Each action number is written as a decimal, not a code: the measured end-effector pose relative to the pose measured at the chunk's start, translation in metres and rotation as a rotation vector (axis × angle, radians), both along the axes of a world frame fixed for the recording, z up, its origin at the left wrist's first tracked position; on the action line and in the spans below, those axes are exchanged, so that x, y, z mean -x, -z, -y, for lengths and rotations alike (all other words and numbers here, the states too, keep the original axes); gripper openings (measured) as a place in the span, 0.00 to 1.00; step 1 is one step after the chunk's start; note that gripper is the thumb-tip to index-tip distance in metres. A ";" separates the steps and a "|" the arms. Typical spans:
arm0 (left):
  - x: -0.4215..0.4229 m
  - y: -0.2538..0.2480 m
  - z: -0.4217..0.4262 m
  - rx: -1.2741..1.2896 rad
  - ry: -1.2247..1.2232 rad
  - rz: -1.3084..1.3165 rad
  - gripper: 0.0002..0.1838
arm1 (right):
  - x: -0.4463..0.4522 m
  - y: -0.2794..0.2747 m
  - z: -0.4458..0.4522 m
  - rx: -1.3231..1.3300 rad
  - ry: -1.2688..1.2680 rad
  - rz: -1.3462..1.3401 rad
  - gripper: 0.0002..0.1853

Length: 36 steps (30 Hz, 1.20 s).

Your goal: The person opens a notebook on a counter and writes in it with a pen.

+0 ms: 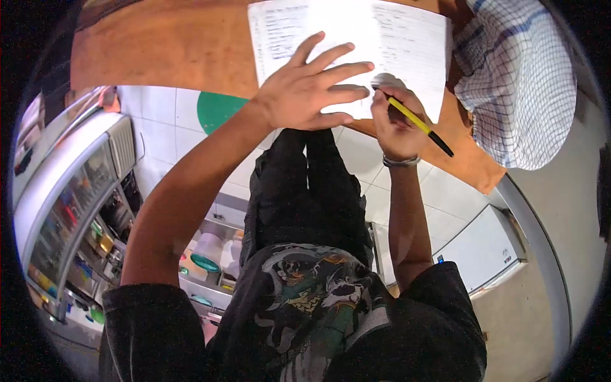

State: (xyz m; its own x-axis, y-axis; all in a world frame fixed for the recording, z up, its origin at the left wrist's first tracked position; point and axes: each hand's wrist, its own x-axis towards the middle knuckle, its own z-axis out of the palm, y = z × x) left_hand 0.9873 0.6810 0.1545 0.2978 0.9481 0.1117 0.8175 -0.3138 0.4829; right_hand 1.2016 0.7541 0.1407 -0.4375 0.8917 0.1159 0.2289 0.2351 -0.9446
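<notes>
An open notebook (414,51) with handwritten lines lies on the wooden table, part of it washed out by glare. My left hand (312,89) rests flat on its lower left page, fingers spread, holding nothing. In my right hand (399,121) is a yellow pen with a black end (414,119), gripped near its tip between thumb and fingers. The pen slants down to the right, its tip at the page just beside my left fingertips. Whether the tip touches the paper is hidden by my fingers. A band circles my right wrist.
The wooden table (159,48) spans the top of the view. A checked cloth (519,83) hangs over its right end. Below are white floor tiles, a green round thing (216,111), a glass-fronted cabinet (70,197) at left and a white box-shaped appliance (480,248) at right.
</notes>
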 end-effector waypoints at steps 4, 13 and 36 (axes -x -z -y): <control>0.000 -0.003 0.000 0.029 0.003 -0.048 0.24 | 0.003 -0.006 -0.002 -0.040 -0.032 -0.030 0.07; 0.001 -0.005 0.000 0.009 0.001 -0.041 0.26 | 0.005 0.001 -0.001 -0.034 -0.005 -0.153 0.09; 0.000 -0.004 0.001 -0.003 -0.023 -0.110 0.23 | 0.004 0.006 -0.005 -0.104 -0.047 -0.131 0.09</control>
State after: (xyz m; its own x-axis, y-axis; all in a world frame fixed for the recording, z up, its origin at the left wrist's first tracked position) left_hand 0.9872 0.6804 0.1582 0.2865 0.9546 0.0821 0.8727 -0.2953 0.3888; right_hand 1.1977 0.7591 0.1346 -0.4535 0.8510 0.2651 0.0920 0.3405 -0.9357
